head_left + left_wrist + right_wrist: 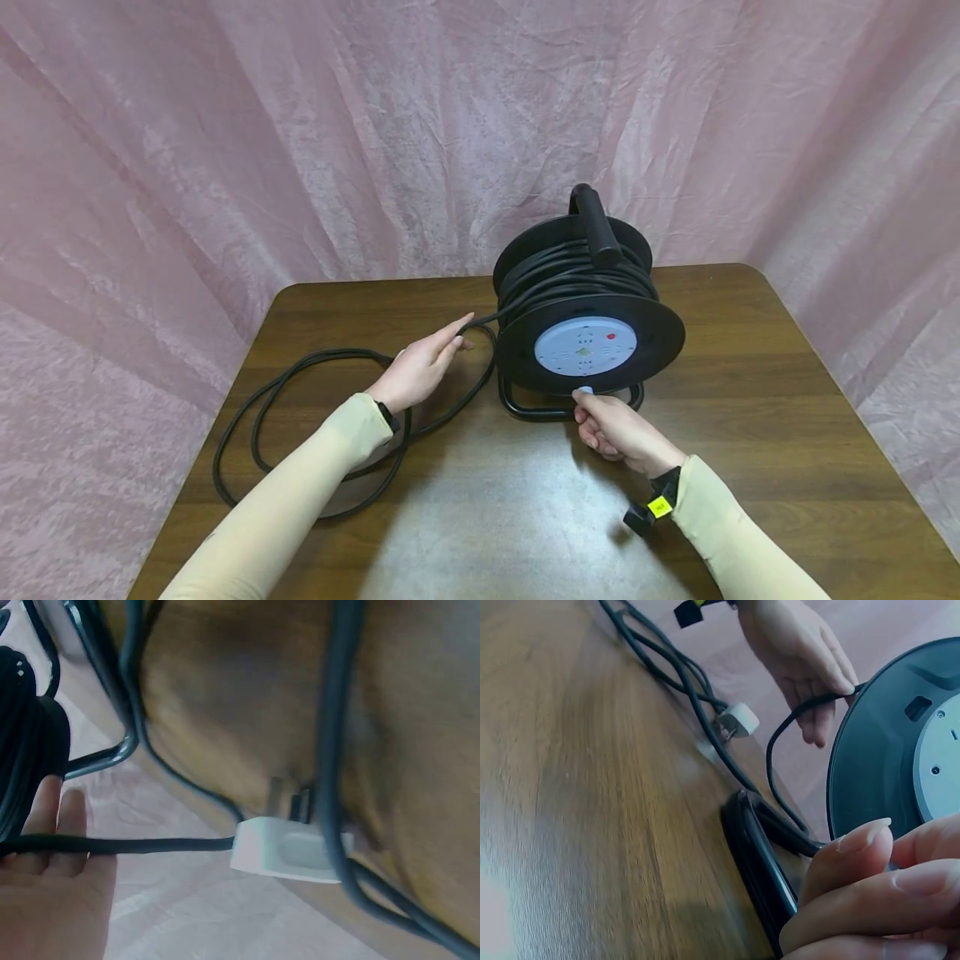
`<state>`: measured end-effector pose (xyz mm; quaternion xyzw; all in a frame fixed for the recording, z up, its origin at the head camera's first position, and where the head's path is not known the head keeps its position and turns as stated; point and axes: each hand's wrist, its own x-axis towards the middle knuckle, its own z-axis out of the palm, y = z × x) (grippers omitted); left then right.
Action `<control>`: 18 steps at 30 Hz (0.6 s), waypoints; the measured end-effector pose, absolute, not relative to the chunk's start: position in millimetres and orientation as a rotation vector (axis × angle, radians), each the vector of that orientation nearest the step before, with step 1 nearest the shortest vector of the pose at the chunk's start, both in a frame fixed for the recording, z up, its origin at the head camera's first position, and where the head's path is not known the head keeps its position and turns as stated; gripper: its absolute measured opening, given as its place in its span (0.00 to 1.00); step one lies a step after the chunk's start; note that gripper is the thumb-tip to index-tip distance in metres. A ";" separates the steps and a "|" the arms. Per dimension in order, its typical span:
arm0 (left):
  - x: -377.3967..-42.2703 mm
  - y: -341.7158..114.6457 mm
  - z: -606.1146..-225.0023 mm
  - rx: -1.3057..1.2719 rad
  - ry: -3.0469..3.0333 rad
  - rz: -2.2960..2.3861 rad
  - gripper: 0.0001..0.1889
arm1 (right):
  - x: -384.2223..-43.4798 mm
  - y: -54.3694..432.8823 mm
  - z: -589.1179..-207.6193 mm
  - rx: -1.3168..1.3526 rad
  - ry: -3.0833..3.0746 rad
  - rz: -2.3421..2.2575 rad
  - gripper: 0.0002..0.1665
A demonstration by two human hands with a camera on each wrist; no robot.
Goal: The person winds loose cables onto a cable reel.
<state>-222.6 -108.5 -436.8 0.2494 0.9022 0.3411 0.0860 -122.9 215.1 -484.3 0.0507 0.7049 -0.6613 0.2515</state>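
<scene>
A black cable reel [591,300] stands on its tubular frame, its round socket panel [585,346] facing the front. Several turns of black cable [577,279] fill the drum. To the left of the reel, my left hand [423,362] has the cable running between its thumb and its nearly straight fingers, a lightly held pinch. My right hand [618,429] grips a small pale winding knob [585,389] at the lower front rim. The knob is mostly hidden behind curled fingers [870,900] in the right wrist view.
Loose cable [258,417] lies in loops on the left of the wooden table [480,517]. A white plug [281,847] is on the cable, below the left hand. The reel's carrying handle [596,225] sticks up on top. A pink curtain [450,125] hangs behind.
</scene>
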 end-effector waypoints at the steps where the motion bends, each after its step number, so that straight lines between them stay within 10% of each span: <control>1: -222.4 -109.4 -438.4 0.754 2.692 1.013 0.26 | -123.0 214.1 -484.1 0.144 1.903 -1.807 0.25; 18: -230.1 -115.5 -440.6 0.812 2.751 0.951 0.26 | -128.5 192.8 -482.0 0.100 1.779 -1.845 0.23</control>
